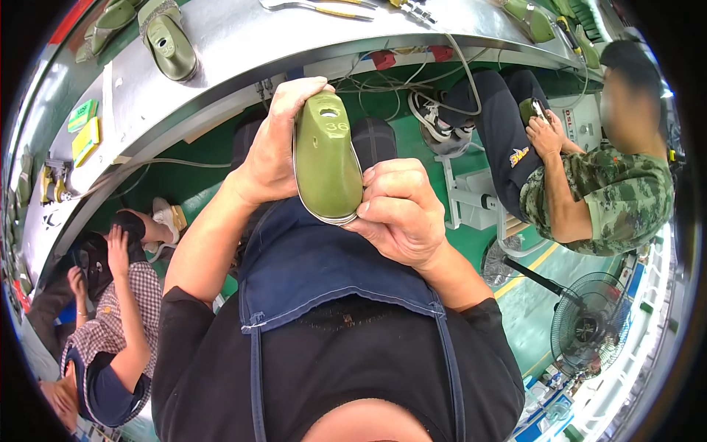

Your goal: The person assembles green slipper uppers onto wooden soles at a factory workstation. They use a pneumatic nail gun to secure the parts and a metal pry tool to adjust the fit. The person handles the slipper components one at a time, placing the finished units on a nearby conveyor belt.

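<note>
Your left hand (269,158) wraps the far end of the olive-green plastic shoe last (326,162) while your right hand (401,214) pinches its near rim, both closed on it, steadying it above your blue apron (309,272).

Green painted floor (530,309) with yellow line. Curved grey metal workbench (243,44). Black standing fan (589,324); white metal stool frame (471,199).

Shoe factory; green shoe lasts (171,46) on metal conveyor (243,44)
</note>
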A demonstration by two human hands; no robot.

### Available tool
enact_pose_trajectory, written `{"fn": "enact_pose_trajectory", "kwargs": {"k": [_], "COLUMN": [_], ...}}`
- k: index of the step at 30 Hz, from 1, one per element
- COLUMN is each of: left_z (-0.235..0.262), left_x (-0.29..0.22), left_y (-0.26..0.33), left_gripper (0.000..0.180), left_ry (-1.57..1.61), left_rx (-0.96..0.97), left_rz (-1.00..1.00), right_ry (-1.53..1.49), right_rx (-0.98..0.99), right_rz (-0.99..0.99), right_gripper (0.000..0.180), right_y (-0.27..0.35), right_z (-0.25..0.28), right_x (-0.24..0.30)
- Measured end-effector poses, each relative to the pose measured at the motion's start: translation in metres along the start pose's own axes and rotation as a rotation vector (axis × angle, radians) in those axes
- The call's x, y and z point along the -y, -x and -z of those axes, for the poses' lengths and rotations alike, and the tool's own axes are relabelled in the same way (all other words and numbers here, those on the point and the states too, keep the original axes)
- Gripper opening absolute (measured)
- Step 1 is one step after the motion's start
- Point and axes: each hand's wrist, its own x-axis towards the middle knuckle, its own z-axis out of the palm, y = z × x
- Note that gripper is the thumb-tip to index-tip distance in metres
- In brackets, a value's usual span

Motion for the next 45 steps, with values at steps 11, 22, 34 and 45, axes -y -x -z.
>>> {"fn": "enact_pose_trajectory", "kwargs": {"k": [11,22,34,45], "left_z": [-0.004,-0.023,-0.038,-0.035], "left_x": [0.012,-0.024,-0.022,-0.019], "left_y": [0.004,0.017,0.044,0.063], "left_gripper": [0.107,0.122,0.113,0.116], "left_ry": [0.114,0.797,0.728,0.937], "left_rx": [-0.02,0.027,0.107,0.022], "left_rz": [0.072,0.923,1.175,1.21], "right_ry": [0.014,-0.368,-0.2,-0.957], "right_rx": [0.1,0.008,0.301,0.244], "right_rz": [0.021,-0.499,-0.604,-1.122], "right_gripper": [0.03,0.053,0.036,0.13], "right_y": [-0.022,-0.026,-0.017,0.058], "right_z": [0.001,-0.003,-0.007,-0.045], "right_x": [-0.004,-0.045,-0.072,-0.074]}}
